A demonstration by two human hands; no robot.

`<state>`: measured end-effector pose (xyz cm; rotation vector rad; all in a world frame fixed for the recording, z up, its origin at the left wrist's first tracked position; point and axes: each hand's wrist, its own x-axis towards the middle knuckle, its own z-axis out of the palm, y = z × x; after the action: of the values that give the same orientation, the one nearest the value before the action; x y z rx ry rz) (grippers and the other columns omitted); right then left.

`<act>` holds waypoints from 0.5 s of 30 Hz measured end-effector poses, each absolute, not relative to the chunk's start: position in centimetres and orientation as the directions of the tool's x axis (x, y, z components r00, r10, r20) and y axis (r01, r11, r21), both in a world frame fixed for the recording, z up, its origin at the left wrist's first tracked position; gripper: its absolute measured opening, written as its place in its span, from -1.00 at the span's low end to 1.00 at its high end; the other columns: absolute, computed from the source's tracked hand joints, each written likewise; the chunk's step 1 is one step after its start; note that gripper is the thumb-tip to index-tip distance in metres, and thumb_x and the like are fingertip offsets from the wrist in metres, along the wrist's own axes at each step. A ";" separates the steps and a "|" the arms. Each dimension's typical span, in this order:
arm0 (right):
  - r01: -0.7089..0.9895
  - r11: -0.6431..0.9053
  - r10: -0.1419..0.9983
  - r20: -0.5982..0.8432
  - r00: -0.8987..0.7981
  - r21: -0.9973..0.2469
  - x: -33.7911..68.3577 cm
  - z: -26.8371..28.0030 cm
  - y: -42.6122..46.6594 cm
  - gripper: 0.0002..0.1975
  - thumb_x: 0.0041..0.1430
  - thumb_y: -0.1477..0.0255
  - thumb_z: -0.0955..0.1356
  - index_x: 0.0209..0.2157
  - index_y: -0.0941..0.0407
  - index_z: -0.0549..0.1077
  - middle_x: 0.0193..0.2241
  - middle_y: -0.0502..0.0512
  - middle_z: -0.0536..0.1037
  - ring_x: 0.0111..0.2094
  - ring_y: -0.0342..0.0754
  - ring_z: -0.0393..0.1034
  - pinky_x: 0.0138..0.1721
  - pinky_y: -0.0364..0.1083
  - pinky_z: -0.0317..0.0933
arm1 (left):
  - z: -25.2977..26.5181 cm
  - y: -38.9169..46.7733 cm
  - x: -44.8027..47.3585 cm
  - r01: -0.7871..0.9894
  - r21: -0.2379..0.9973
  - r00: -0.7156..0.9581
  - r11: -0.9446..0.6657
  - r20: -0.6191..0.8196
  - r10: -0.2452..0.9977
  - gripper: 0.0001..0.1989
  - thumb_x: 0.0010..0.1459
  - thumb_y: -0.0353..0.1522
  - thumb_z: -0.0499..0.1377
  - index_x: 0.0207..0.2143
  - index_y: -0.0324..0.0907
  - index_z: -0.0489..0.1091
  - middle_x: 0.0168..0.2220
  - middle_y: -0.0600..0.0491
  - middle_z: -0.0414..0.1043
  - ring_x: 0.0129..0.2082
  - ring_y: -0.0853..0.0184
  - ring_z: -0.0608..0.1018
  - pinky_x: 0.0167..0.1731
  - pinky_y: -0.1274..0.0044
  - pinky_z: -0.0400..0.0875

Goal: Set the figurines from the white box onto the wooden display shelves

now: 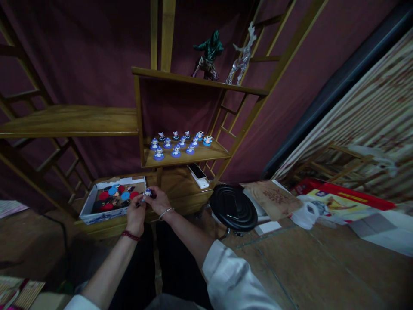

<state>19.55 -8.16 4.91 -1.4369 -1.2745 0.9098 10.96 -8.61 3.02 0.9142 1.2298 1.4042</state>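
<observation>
Close together in front of my knees, my left hand (137, 211) and my right hand (158, 200) both pinch a small purple-and-white figurine (147, 193). Just left of them stands an open white box (97, 217) with red and blue round bases and dark figures inside. Above and beyond my hands, similar figurines stand in rows on a wooden shelf (193, 160). Purple-based figurines (176, 151) fill the front, dark ones (175, 135) the back, and blue-based ones (208, 141) the right end.
A green-hooded statue (211, 51) and a clear deer figure (241, 62) stand on the upper shelf. A phone (196, 171) lies on a white case (202, 182) at the lower level. To my right are a black stool (233, 207), a plastic bag (306, 213) and a red-yellow package (342, 202).
</observation>
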 end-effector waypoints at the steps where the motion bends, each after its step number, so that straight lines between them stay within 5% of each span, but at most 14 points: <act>1: 0.278 0.011 0.983 0.062 0.174 -0.960 19.3 4.7 -7.9 -0.69 -0.17 0.44 0.37 -0.27 0.07 0.37 -0.38 -0.02 0.48 -0.33 -0.10 0.37 -0.24 -0.09 0.24 | 2.9 -8.5 10.7 -0.206 0.977 -0.202 0.046 -0.088 0.975 -0.70 -0.26 -0.28 0.18 -0.40 -0.23 0.35 -0.46 0.09 0.37 -0.44 0.39 0.40 -0.35 0.52 0.29; 15: 0.402 -0.069 0.989 -0.009 0.150 -0.913 15.5 2.5 -4.9 -0.72 -0.15 0.41 0.36 -0.28 0.03 0.39 -0.38 -0.04 0.49 -0.35 -0.13 0.38 -0.28 -0.15 0.24 | 1.4 -5.7 7.0 0.025 0.985 -0.303 0.173 -0.157 0.940 -0.83 -0.22 -0.41 0.14 -0.46 -0.25 0.39 -0.54 0.07 0.42 -0.47 0.33 0.46 -0.37 0.48 0.35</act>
<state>15.50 -4.92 2.50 -1.6062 -1.3729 0.9001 7.03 -5.72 1.42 0.9602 1.5432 1.2719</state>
